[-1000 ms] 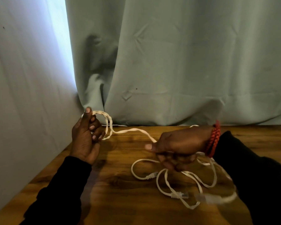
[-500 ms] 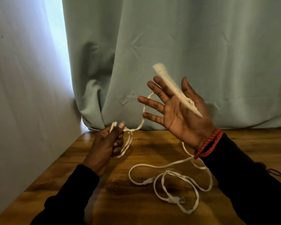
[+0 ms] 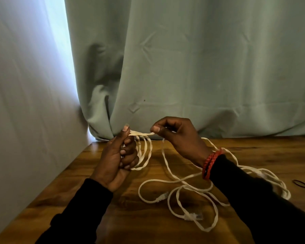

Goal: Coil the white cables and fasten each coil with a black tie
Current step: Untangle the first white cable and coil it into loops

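Grip first: our left hand (image 3: 116,155) has its fingers curled round a small bundle of loops of the white cable (image 3: 176,182), thumb up and pressing the top of the bundle, and the loops (image 3: 144,154) hang down just to the right of the knuckles. Our right hand (image 3: 176,132) pinches the same cable between thumb and forefinger, just beside the left thumb, so the short stretch between the two grips runs nearly level, left to right, above the near edge of the table (image 3: 113,217).

From the right pinch the cable drops toward us and trails right and downward, passing under the right wrist into a loose tangle lying on the table. Two plugs show in that slack: one plug (image 3: 161,197) near the middle, another plug (image 3: 194,216) closer to us.

So, we judge, the uncoiled length lies to the right of and below both grips, nearer the right hand, which is the one placed to feed the next loop across to the left. A black tie (image 3: 303,185) lies well apart at the far right edge of the table, closer to the right arm; no coil is fastened yet.
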